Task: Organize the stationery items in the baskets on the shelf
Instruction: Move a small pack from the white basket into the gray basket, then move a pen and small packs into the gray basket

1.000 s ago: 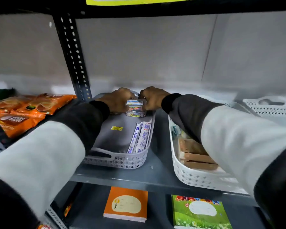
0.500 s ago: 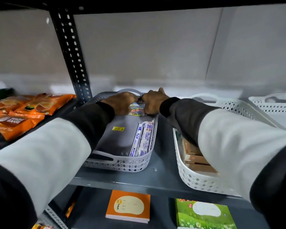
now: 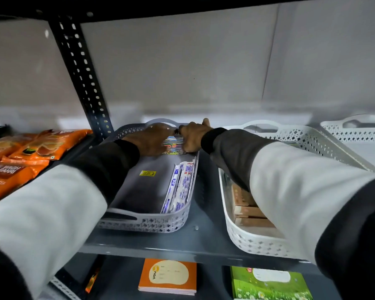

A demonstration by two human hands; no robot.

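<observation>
Pushed deeper, colourful packet (image 3: 174, 145) sits between 2 hands' grip.

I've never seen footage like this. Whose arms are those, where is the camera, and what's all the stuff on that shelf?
There is no machine here: a person wears a wide-angle camera on the head, so you look down along their own two sleeved arms into a metal shelf.

The left hand and right hand meet at the far end of a grey basket and press from both sides on a small colourful packet; what it contains is too small to tell. Along that basket's right wall lie long blue-and-white packs.

To the right stands a white basket with brown boxes inside, partly hidden by the right arm. Orange snack bags lie on the left. On the shelf below are an orange notebook and a green notebook.
</observation>
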